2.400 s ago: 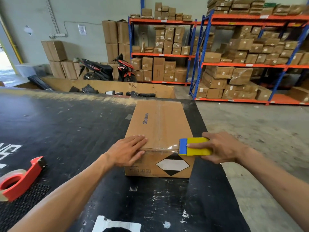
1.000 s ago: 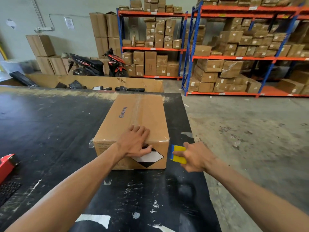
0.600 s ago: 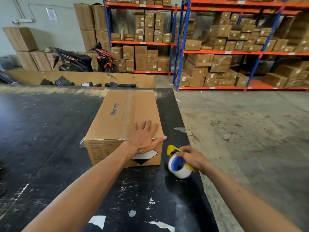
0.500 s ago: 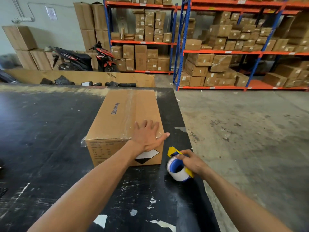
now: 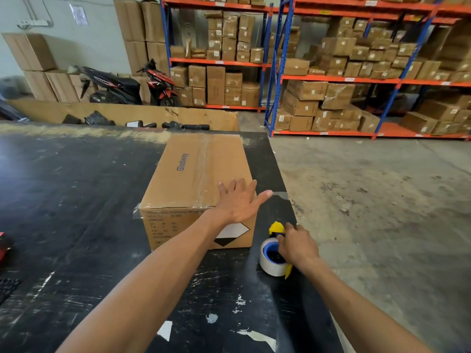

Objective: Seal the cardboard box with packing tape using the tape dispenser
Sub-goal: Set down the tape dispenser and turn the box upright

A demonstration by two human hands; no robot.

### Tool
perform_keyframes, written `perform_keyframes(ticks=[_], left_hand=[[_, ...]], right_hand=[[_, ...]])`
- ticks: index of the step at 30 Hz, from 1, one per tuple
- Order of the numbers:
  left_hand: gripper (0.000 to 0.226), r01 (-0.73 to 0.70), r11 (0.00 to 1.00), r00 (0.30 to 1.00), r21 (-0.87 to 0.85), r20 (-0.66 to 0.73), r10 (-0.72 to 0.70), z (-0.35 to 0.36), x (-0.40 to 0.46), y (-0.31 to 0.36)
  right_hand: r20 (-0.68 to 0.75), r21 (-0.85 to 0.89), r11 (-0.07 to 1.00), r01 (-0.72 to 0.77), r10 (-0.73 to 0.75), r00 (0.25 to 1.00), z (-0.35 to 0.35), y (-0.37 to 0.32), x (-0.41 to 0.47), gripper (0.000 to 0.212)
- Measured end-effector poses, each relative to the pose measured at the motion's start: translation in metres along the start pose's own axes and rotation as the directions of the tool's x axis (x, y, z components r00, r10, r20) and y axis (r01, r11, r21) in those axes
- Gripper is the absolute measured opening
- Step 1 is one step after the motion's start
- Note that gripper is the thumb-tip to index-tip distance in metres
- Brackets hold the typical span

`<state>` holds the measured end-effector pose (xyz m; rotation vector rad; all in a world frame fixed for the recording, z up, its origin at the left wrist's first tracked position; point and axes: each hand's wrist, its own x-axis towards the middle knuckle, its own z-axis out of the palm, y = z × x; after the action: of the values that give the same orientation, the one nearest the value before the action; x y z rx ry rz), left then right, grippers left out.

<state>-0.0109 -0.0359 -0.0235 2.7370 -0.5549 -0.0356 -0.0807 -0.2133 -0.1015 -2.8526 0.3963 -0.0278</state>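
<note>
A brown cardboard box (image 5: 188,174) printed "Glodway" stands on the black table (image 5: 76,200). Clear tape runs along its top seam and across its near top edge, with a loose tape end sticking out at the near left corner. My left hand (image 5: 239,202) lies flat, fingers spread, on the box's near right top corner. My right hand (image 5: 295,244) holds the yellow and blue tape dispenser (image 5: 274,253) with its white roll, resting on the table just right of the box's front face.
The table's right edge (image 5: 300,225) runs close beside the dispenser, with concrete floor beyond. A red tape dispenser (image 5: 3,244) peeks in at the far left edge. Shelving racks (image 5: 331,77) full of cartons and two parked scooters (image 5: 127,85) stand at the back.
My right hand pulled the dispenser off the box's near edge and lowered it onto the table. My left hand slid from the front edge to the near right top corner and spread flat.
</note>
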Motion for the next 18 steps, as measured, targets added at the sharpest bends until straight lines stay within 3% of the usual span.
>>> perform_keyframes(ticks=[2, 4, 5, 7, 9, 11, 13, 18], left_hand=[[0.069, -0.103, 0.983, 0.979, -0.153, -0.192, 0.072, -0.015, -0.015, -0.023], [0.061, -0.148, 0.986, 0.900, 0.075, -0.403, 0.166, -0.025, -0.035, -0.062], [0.059, -0.144, 0.967, 0.871, 0.209, -0.438, 0.224, -0.028, -0.044, -0.087], [0.057, -0.148, 0.900, 0.851, 0.411, -0.411, 0.328, -0.035, -0.060, -0.138], [0.059, -0.185, 0.860, 0.867, 0.475, -0.333, 0.370, -0.043, -0.072, -0.180], [0.060, -0.227, 0.875, 0.880, 0.426, -0.294, 0.372, -0.046, -0.074, -0.208], [0.060, -0.235, 0.933, 0.885, 0.273, -0.337, 0.321, -0.039, -0.071, -0.220], [0.050, -0.241, 0.953, 0.739, -0.181, -0.671, 0.059, -0.013, -0.063, -0.212]], right_hand=[[-0.144, 0.185, 0.974, 0.131, -0.105, 0.984, -0.013, -0.016, 0.002, 0.048], [-0.291, 0.334, 0.887, 0.319, -0.225, 0.930, -0.027, -0.038, 0.004, 0.050], [-0.343, 0.338, 0.847, 0.409, -0.294, 0.892, -0.032, -0.050, 0.006, 0.050], [-0.409, 0.212, 0.793, 0.571, -0.458, 0.789, -0.036, -0.072, 0.014, 0.050], [-0.389, 0.029, 0.736, 0.677, -0.615, 0.686, -0.032, -0.090, 0.022, 0.051], [-0.306, -0.104, 0.700, 0.707, -0.699, 0.646, -0.023, -0.101, 0.032, 0.051], [-0.288, -0.163, 0.702, 0.694, -0.706, 0.647, -0.012, -0.105, 0.039, 0.048], [-0.576, -0.170, 0.699, 0.695, -0.643, 0.505, 0.009, -0.109, 0.046, 0.033]])
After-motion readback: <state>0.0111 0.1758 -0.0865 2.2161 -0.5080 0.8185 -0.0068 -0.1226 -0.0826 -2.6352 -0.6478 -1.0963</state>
